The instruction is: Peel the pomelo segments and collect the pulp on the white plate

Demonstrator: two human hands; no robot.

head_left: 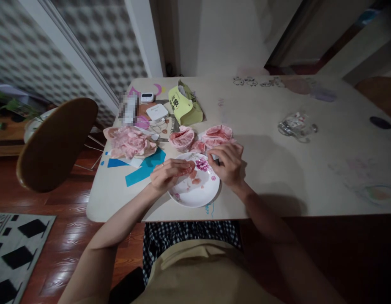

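A white plate [195, 200] with a pink flower print lies near the table's front edge, bearing a few bits of red pomelo flesh [196, 181]. Over its left side, my left hand [166, 174] is closed around a piece of red pomelo [189, 168]. My right hand [227, 162] hovers at the plate's right rim, fingers curled in; a small dark thing shows beneath them, too hidden to name. Just behind the plate sit two peeled pomelo portions [181, 138] [218, 134] in pale pink membrane, with a smaller chunk [198, 147] between them.
Pink peel scraps [132, 142] are heaped at left, by blue strips [146, 167]. Behind stand a yellow-green paper bag [185, 103] and a white box-shaped device [157, 112]. A clear glass vessel [297, 126] is at right; a brown chair [57, 145] stands left of the table.
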